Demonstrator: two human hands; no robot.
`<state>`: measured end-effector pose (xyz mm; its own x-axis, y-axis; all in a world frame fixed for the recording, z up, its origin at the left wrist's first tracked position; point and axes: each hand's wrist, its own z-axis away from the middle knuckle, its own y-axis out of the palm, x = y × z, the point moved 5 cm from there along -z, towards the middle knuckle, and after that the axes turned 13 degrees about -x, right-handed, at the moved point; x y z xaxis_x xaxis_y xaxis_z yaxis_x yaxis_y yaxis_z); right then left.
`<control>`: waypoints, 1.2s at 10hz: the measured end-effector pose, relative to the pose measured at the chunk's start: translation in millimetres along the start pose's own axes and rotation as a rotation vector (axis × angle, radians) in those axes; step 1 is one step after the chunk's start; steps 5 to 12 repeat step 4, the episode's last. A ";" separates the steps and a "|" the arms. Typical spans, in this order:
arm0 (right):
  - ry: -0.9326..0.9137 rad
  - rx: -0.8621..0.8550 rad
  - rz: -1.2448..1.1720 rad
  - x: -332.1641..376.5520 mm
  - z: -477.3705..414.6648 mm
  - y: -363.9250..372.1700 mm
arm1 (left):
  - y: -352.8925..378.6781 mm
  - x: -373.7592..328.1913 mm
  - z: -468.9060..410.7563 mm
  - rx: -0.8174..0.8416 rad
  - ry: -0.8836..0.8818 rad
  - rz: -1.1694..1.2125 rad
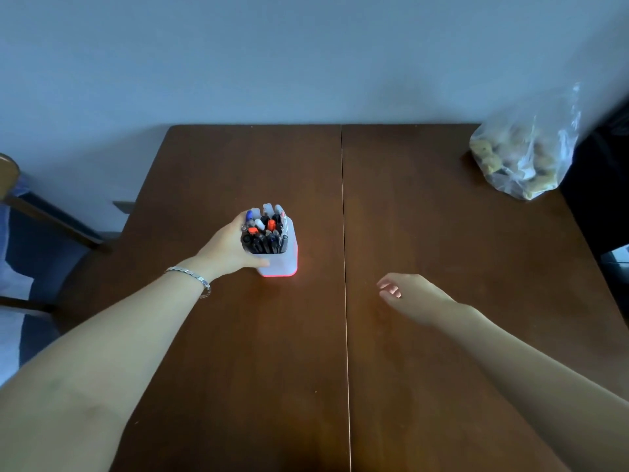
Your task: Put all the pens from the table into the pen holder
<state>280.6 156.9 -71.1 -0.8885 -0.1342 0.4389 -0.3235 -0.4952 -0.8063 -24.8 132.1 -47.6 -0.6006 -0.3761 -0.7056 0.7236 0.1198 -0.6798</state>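
While the left hand [231, 247] grips the upright pen holder [279, 257], pens [265, 233] point up, right hand [408, 298] loosely curled, empty.

A pale, translucent pen holder [282, 257] with a glowing pink-red base stood upright on the dark brown wooden table [425, 233], left of its centre seam. It was crammed with pens [263, 233] standing on end, mostly black, with a few orange-red, white and blue caps showing at the top.

A clear plastic bag [524, 155] of what may be biscuits sits at the table's [425, 233] far-right corner.
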 end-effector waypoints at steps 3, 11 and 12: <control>0.000 -0.003 0.083 16.6 18.1 -14.6 | 7.8 -30.5 55.3 -0.444 0.178 -0.086; -0.027 -0.011 0.125 23.0 26.3 -23.3 | 23.3 -72.8 82.7 -0.348 0.383 -0.109; -0.027 -0.011 0.125 23.0 26.3 -23.3 | 23.3 -72.8 82.7 -0.348 0.383 -0.109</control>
